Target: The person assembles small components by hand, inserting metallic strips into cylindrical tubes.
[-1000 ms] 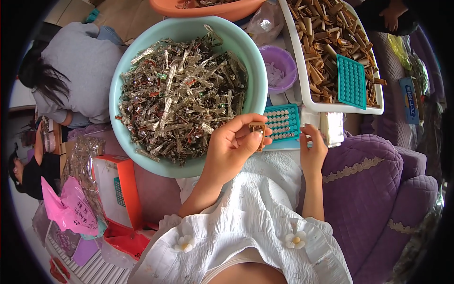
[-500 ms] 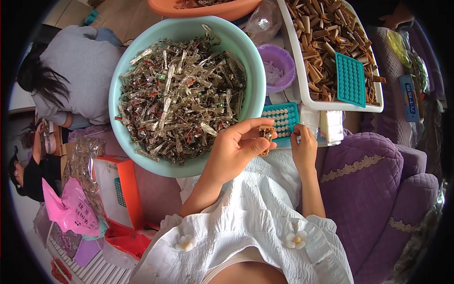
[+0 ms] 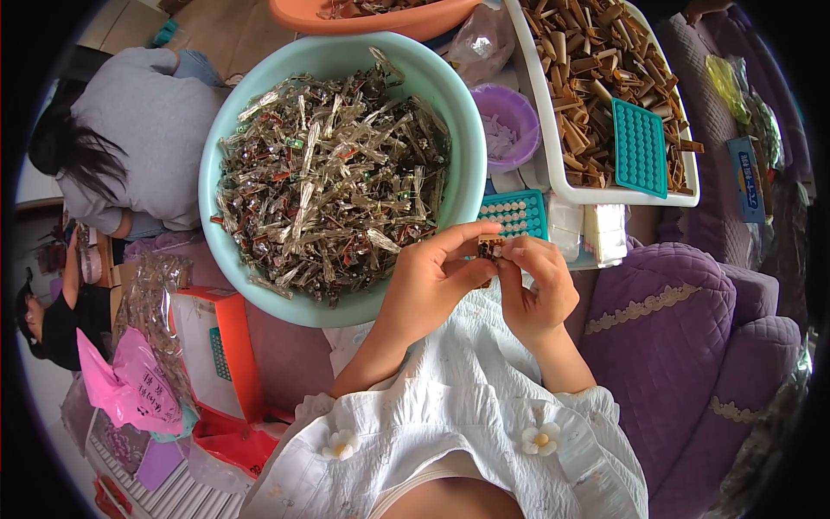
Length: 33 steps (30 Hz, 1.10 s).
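Observation:
My left hand [image 3: 422, 284] is closed on a small brown curled piece [image 3: 489, 246] with dark bits inside it. Against that piece the thumb and fingertips of my right hand [image 3: 543, 290] are pinched together; whatever they hold, if anything, is too small to make out. Just beyond both hands lies a teal dimpled tray [image 3: 539, 222] with rows of small white discs in its hollows. To the left stands a large pale green basin [image 3: 213, 173] heaped with clear-wrapped twists holding dark, red and green bits.
A white bin [image 3: 605, 195] full of brown curled pieces, with another teal tray [image 3: 640, 147] on top, stands far right. Beside it are a purple bowl [image 3: 524, 149] of white slips and a plastic packet [image 3: 603, 233]. A purple quilted seat [image 3: 666, 337] is at right; a person [image 3: 143, 138] sits left.
My right hand has moved left from the teal tray up to the brown piece in my left hand. The left hand has stayed nearly where it was.

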{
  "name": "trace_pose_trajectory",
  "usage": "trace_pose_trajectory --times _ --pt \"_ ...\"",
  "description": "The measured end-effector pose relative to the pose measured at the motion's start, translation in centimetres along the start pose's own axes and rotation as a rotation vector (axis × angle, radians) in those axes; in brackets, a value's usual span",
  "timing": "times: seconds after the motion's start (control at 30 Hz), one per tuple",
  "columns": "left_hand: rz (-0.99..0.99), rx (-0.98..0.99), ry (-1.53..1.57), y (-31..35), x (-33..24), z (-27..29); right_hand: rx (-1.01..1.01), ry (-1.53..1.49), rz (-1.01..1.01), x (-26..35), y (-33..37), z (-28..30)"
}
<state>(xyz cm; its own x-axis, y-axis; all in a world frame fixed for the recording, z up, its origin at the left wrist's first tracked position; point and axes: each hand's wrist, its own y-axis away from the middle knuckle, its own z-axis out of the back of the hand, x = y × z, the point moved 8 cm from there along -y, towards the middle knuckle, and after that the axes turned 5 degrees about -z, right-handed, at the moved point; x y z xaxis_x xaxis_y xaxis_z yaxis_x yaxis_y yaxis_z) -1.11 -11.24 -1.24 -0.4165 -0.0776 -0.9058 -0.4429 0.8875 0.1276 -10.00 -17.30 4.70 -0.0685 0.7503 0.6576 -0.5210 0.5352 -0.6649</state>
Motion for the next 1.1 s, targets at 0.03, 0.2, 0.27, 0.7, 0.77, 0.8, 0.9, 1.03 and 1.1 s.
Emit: trace_pose_trajectory --times 0.03,0.2,0.27,0.7,0.77,0.8,0.9,1.03,1.1 --pt "0.011 -0.015 -0.035 0.1 0.1 0.1 0.017 0.024 0.007 0.0 0.1 -0.2" --pt "-0.013 -0.027 -0.081 -0.2 0.3 0.2 0.11 0.126 0.038 0.2 -0.3 -0.5" --pt "-0.017 -0.039 -0.051 -0.1 0.1 0.5 0.189 -0.03 -0.13 -1.0 -0.2 -0.5" --pt "-0.082 -0.11 0.173 0.0 -1.5 3.7 0.333 0.548 -0.561 -13.3 3.2 -1.2" --pt "-0.08 -0.103 0.166 0.1 -1.7 3.6 0.349 0.53 -0.575 -13.9 3.5 -1.5" --pt "-0.075 -0.093 0.161 0.1 -1.7 3.5 0.364 0.513 -0.592 -14.2 3.7 -1.7" --pt "-0.062 -0.078 0.223 -0.1 -1.5 3.4 0.374 0.486 -0.574 -14.8 3.6 -1.9" --pt "-0.061 -0.075 0.216 -0.1 -1.5 3.2 0.411 0.485 -0.548 -14.8 3.2 -2.2" --pt "-0.066 -0.062 0.219 0.0 -1.4 3.1 0.447 0.499 -0.515 -14.8 3.1 -2.4"
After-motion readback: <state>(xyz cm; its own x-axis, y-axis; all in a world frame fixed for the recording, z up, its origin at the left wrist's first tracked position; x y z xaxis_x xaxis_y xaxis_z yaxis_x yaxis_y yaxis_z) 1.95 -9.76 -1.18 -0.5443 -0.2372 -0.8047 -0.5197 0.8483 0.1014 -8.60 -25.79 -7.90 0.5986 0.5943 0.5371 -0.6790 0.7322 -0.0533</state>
